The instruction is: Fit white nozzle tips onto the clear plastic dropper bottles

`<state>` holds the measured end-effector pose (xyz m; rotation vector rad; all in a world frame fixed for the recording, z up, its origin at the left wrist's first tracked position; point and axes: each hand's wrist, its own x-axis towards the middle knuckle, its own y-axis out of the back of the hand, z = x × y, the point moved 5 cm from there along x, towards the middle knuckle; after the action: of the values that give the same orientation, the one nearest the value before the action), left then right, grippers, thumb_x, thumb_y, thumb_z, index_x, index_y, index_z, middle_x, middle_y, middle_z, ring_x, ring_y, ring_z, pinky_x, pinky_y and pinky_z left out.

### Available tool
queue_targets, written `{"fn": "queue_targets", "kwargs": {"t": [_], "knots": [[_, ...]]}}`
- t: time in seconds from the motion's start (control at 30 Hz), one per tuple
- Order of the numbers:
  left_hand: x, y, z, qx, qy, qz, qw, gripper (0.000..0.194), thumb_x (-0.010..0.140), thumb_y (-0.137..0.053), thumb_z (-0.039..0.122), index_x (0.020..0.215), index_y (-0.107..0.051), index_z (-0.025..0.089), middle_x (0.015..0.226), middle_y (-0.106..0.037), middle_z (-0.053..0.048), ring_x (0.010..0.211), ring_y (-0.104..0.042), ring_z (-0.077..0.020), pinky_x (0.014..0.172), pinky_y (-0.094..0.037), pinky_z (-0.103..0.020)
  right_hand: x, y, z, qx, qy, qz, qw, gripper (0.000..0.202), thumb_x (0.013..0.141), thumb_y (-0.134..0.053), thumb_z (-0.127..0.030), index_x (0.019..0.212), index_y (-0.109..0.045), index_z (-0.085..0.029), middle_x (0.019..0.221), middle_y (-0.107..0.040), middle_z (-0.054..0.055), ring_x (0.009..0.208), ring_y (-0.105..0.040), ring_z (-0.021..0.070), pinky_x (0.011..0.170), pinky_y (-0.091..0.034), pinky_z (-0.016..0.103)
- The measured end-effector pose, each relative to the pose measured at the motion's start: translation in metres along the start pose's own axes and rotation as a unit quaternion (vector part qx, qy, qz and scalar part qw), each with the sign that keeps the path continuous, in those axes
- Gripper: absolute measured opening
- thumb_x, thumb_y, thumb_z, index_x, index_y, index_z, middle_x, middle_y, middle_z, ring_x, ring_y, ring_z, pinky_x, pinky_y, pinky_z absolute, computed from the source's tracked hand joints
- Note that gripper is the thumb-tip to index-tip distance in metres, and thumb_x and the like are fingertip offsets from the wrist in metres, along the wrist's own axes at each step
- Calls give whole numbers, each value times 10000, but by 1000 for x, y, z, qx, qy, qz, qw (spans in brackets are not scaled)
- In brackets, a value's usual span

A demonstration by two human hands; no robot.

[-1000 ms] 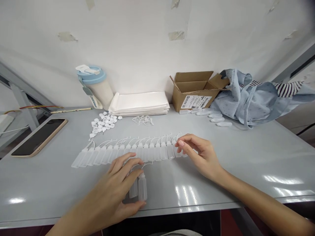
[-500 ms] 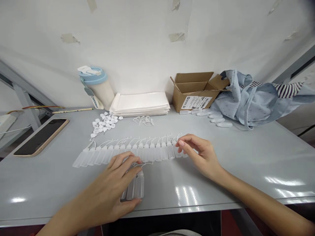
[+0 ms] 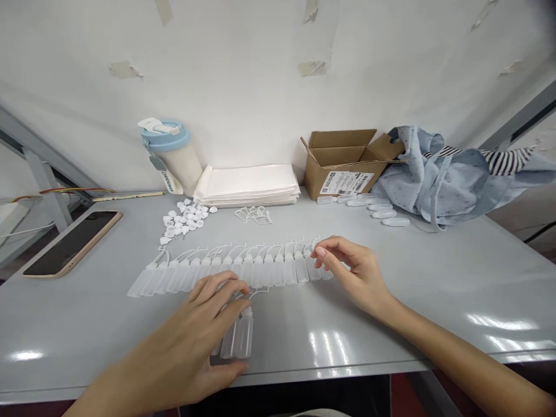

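My left hand (image 3: 202, 330) was spread in an arch over a few small clear bottles (image 3: 244, 339) near the front edge of the grey table (image 3: 330, 324), its thumb by their bases and its fingers curved about their necks; I could not tell whether it pressed on them. My right hand (image 3: 362, 275) was half curled, thumb and forefinger close together at the right end of the long row of bottles (image 3: 279, 271); whether it pinched anything, I could not tell.

The row lay side by side across the table, its thin white strips (image 3: 237, 250) pointing away from me. Beyond it were a heap of white caps (image 3: 186, 217) and a little pile of loose strips (image 3: 253, 215). Farther back stood a blue-lidded cup (image 3: 178, 159), a stack of white packets (image 3: 247, 182) and an open cardboard box (image 3: 339, 171), with loose bottles (image 3: 382, 214) in front and blue cloth (image 3: 434, 179) beside it. A phone (image 3: 72, 243) lay at the left.
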<state>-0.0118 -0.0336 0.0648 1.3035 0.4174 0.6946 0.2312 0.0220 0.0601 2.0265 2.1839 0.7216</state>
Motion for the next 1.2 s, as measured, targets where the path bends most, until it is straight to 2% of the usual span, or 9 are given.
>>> {"fn": "queue_targets", "kwargs": {"t": [0.23,0.37,0.5,0.6,0.67,0.77,0.87,1.03,1.2], "knots": [[2,8,-6,-6,11,-10,1000,499,771,-688,380,1217,-511,244,1284,-508,-75,1291,-326,-310,997,-428,-430,7,5,3,-7,4,17,1000,209,899,-543,-350,808,-633,-186,745,-665,40,671,-628,168,565,-489,276],[11,19,-15,-7,24,1,1000,439,822,-636,434,1203,-515,251,1289,-500,-76,1284,-329,-310,979,-432,-443,14,14,10,-19,7,45,999,211,894,-547,-358,818,-634,-182,762,-676,45,676,-632,167,588,-503,284],[29,27,-35,-12,47,4,999,339,868,-583,424,1148,-538,238,1246,-523,-73,1243,-371,-294,958,-435,-442,28,37,21,-61,22,105,992,222,892,-539,-376,837,-623,-178,779,-674,46,690,-644,169,570,-506,277],[46,30,-56,5,56,20,998,306,878,-554,444,1093,-556,226,1182,-551,-70,1199,-395,-293,953,-419,-457,42,59,31,-192,51,144,969,210,899,-493,-351,860,-614,-184,831,-687,58,718,-658,183,545,-504,275],[58,30,-73,18,69,28,997,291,886,-531,441,1069,-565,216,1158,-562,-72,1171,-408,-293,919,-434,-446,52,74,42,-233,54,155,959,169,866,-513,-309,871,-625,-182,876,-695,81,777,-658,212,580,-508,303],[76,29,-92,60,65,69,994,233,894,-488,372,1006,-588,194,1037,-599,-81,1080,-450,-294,901,-428,-461,62,90,57,-279,56,156,946,166,818,-528,-262,899,-645,-177,924,-693,114,815,-651,254,620,-508,353],[97,24,-101,82,47,85,992,244,889,-453,302,1016,-608,162,979,-607,-102,1025,-458,-299,901,-413,-480,67,98,68,-315,67,148,935,208,812,-508,-218,949,-659,-178,981,-686,130,904,-642,284,727,-513,401],[128,13,-104,119,12,89,989,295,873,-426,180,1087,-626,147,963,-592,-125,991,-459,-299,871,-417,-472,70,101,81,-360,82,117,922,302,793,-474,-134,1033,-658,-140,1104,-664,166,1051,-600,328,904,-463,471],[144,8,-104,138,-8,99,985,248,877,-424,138,918,-668,155,914,-592,-144,994,-465,-314,812,-429,-458,72,100,92,-385,87,94,914,368,769,-458,-76,1075,-654,-130,1146,-659,167,1089,-589,320,943,-449,472]]}}
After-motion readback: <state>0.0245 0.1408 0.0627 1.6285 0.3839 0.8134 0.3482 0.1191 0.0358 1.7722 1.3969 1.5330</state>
